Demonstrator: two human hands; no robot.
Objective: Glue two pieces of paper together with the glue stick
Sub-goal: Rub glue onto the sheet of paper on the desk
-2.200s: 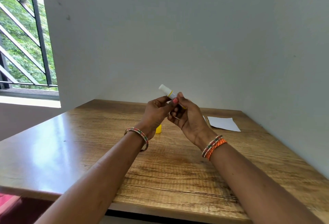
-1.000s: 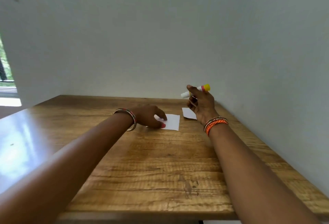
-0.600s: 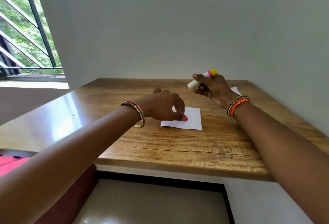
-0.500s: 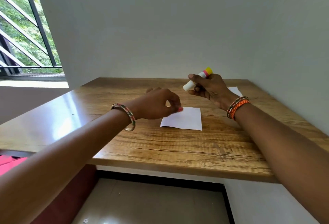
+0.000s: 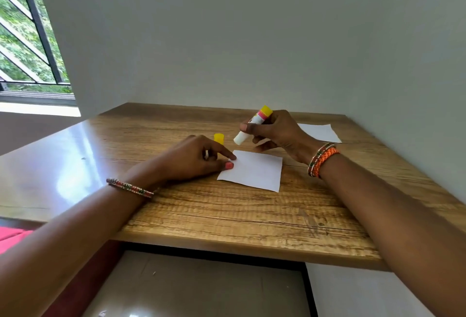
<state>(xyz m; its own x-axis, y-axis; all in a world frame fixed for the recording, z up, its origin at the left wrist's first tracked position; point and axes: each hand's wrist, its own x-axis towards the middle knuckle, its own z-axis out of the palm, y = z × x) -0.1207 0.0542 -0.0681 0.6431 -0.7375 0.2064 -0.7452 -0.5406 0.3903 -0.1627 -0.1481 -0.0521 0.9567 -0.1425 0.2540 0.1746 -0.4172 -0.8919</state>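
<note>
Wooden table [image 5: 227, 216] bearing near paper [image 5: 254, 169], left hand [image 5: 191, 158] pressing its left edge, right hand [image 5: 274, 132] gripping uncapped glue stick [image 5: 252, 126] just beyond, tilting tip down-left toward it, second paper [image 5: 319, 132] lying far right.

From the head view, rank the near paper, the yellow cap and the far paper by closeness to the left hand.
1. near paper: its left edge lies under the left hand's fingertips.
2. yellow cap: stands just behind the fingers.
3. far paper: at the back right, beyond the right hand with the glue stick.
</note>
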